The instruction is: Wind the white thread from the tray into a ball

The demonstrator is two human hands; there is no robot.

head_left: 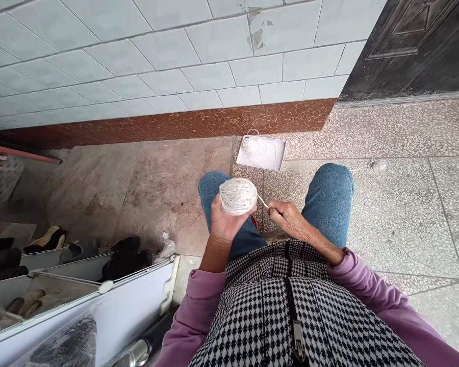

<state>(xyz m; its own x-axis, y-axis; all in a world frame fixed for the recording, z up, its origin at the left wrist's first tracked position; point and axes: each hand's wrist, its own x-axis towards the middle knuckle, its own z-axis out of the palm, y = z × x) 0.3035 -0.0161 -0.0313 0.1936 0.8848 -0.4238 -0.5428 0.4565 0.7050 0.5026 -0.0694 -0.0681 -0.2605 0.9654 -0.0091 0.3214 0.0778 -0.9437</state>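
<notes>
A ball of white cord rests in my left hand, which cups it from below with the thumb up its left side. From the ball's right side a short length of cord runs taut to my right hand. The fingers of that hand are closed on the cord, over the gap between my knees. Beyond my knees, a shallow white tray sits on the floor. Loose loops of white cord lie in its left part.
A shoe rack with shoes stands at the lower left. Ahead is a tiled wall with a brown skirting. A dark door is at the upper right. On the floor to the right lies a small whitish bundle.
</notes>
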